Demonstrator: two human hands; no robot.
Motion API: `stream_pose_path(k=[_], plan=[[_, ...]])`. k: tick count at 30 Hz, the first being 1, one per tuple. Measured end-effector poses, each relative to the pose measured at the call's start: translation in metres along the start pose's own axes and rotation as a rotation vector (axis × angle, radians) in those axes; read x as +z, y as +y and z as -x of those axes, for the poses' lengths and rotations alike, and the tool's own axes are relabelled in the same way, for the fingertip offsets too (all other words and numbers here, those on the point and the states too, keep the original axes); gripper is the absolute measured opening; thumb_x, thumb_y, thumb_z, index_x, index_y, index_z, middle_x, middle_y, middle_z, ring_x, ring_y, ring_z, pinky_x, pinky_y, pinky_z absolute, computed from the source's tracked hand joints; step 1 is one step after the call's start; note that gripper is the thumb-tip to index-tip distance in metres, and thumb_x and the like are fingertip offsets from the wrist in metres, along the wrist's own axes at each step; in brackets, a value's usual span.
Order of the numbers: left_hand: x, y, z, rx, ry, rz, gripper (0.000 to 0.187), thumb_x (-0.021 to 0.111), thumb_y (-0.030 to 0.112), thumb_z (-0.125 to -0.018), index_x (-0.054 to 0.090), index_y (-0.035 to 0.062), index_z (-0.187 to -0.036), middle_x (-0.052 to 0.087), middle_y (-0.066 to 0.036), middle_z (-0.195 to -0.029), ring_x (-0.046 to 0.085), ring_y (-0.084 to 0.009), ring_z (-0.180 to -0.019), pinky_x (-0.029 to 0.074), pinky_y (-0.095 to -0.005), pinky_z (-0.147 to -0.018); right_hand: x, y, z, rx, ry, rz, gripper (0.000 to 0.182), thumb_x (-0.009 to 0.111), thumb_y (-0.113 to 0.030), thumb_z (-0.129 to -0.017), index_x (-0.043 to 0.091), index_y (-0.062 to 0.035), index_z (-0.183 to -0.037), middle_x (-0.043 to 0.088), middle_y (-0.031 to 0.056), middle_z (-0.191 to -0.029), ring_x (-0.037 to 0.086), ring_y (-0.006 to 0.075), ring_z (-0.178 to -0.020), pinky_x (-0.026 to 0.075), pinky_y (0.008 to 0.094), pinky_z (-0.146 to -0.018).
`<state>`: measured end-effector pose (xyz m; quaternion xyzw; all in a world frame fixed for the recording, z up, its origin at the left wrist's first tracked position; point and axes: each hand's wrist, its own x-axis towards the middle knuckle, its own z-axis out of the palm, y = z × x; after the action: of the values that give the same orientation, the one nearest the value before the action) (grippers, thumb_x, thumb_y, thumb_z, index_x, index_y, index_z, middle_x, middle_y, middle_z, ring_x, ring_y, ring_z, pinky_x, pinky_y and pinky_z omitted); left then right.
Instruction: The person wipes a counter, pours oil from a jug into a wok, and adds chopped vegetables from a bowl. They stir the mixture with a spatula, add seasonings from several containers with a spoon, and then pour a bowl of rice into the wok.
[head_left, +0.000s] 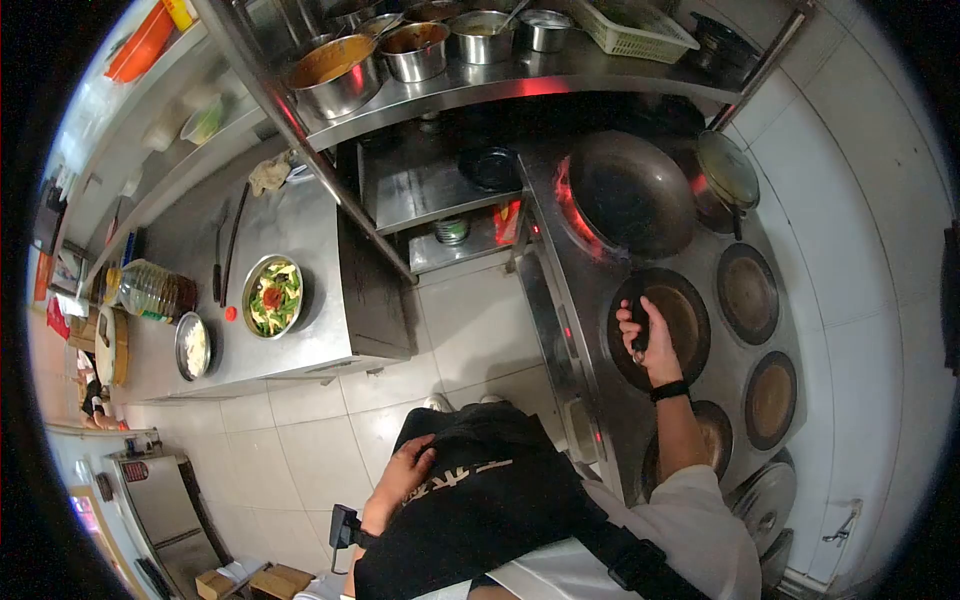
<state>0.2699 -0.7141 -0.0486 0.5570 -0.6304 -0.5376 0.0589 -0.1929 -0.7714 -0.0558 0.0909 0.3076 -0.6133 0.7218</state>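
My right hand (650, 345) is wrapped round the black handle of a large dark wok (630, 190). The wok sits over a burner with a red-orange glow along its left side. My left hand (405, 467) rests on the front of my black apron (480, 500), fingers loosely laid on the cloth and nothing in them. Across the aisle, on the steel counter (330, 330), stands a metal bowl of green and pale cut food (273, 297) with a red heap on top. Near it is a smaller metal bowl with something white (192, 346).
Several round burner plates (747, 293) line the stove, with a lidded pot (725, 170) beside the wok. Overhead, a steel shelf (520, 88) bears metal pots and a plastic basket (635, 35). A large oil bottle (150, 290) and long-handled tools (233, 240) lie on the left counter.
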Motion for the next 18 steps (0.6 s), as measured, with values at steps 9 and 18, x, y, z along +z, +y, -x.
stream_pose_path(k=[9, 18], plan=[[-0.018, -0.069, 0.027, -0.271, 0.12, 0.741, 0.046, 0.037, 0.042, -0.091, 0.051, 0.006, -0.117, 0.057, -0.01, -0.109, 0.052, -0.0185, -0.101, 0.038, -0.0312, -0.089, 0.003, 0.015, -0.001, -0.176, -0.069, 0.39, 0.006, 0.049, -0.013, -0.084, 0.049, -0.0081, -0.085, 0.039, -0.0037, -0.057, 0.035, 0.0049, -0.04, 0.033, 0.0212, -0.036], [-0.01, -0.256, 0.088, -0.72, 0.46, 1.182, 0.041, 0.039, 0.028, -0.087, 0.041, 0.0098, -0.124, 0.053, -0.004, -0.115, 0.05, -0.023, -0.104, 0.033, -0.0445, -0.091, 0.041, 0.067, 0.043, -0.082, -0.054, 0.589, 0.008, 0.046, -0.01, -0.083, 0.048, -0.0081, -0.091, 0.04, -0.0022, -0.056, 0.037, 0.0078, -0.037, 0.034, 0.0239, -0.033]])
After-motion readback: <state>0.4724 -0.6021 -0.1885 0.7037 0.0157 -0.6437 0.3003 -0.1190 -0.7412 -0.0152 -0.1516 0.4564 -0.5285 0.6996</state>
